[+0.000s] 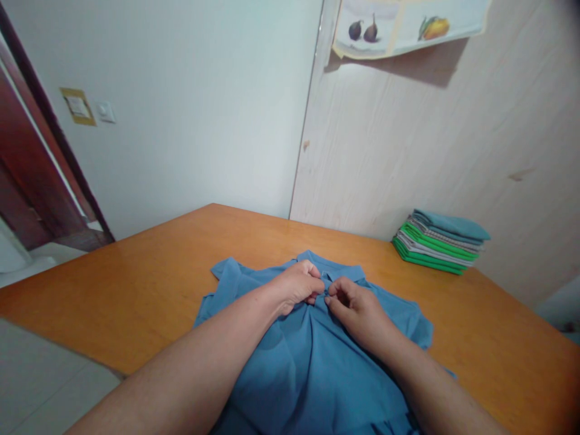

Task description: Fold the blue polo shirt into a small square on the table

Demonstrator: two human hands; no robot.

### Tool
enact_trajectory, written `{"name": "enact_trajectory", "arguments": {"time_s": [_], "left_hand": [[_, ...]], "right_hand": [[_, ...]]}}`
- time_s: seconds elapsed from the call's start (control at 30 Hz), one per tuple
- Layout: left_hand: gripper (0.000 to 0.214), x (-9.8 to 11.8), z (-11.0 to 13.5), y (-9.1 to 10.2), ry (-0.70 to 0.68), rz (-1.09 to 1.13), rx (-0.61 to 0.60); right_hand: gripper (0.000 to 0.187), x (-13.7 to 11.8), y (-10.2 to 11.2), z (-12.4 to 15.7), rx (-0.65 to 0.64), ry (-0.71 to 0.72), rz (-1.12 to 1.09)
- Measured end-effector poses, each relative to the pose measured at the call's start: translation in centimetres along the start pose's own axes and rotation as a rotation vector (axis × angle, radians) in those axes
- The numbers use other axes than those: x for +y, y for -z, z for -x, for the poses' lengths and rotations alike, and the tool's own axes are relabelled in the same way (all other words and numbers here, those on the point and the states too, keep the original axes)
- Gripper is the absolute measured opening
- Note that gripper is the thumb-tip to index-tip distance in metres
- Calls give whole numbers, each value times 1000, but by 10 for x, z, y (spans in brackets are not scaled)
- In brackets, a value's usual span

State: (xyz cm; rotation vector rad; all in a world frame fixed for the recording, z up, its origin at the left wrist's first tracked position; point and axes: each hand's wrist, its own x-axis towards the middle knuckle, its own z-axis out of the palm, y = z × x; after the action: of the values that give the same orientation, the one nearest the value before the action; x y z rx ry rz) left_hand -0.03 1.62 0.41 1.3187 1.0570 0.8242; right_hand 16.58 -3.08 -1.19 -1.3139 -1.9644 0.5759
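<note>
Your left hand (299,284) and right hand (356,305) both pinch blue shirt (312,356) placket under collar (333,266); shirt runs lengthwise toward you.

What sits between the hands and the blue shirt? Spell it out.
Nothing visible. The left hand and right hand both pinch the blue shirt just below its collar, on the table. The stack of folded clothes lies apart, far right.
</note>
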Motion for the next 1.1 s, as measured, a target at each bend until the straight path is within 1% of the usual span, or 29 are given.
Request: {"name": "enact_trajectory", "arguments": {"time_s": [0.13,0.27,0.37,0.5,0.63,0.73,0.77,0.83,0.93,1.0,1.1], "left_hand": [[29,-2,-2,0,-42,-31,-1],[29,-7,-3,1,-94,-58,-56],[31,-9,-3,1,-133,-99,-85],[32,-9,0,2,-191,-168,-129],[35,-9,2,2,-283,-343,-152],[34,-8,3,4,-292,-434,-174],[31,-8,2,6,-290,-458,-161],[24,-8,1,9,-301,-521,-95],[19,-10,-4,14,-350,-681,22],[17,-12,-7,17,-392,-805,69],[22,-14,-8,19,-423,-938,115]], "right_hand": [[12,0,1,-1,-19,-74,-107],[21,0,2,-2,-30,-196,-233],[20,-2,2,-2,-75,-295,-339],[20,-5,3,-1,-102,-425,-441],[20,-6,7,-2,-147,-460,-486],[17,-4,9,-2,-184,-472,-521],[16,-3,10,-2,-190,-476,-532],[14,-1,10,-3,-168,-483,-539],[15,6,10,-6,-74,-487,-456],[17,15,10,-9,-18,-464,-303],[18,31,13,-12,93,-307,19]]}}
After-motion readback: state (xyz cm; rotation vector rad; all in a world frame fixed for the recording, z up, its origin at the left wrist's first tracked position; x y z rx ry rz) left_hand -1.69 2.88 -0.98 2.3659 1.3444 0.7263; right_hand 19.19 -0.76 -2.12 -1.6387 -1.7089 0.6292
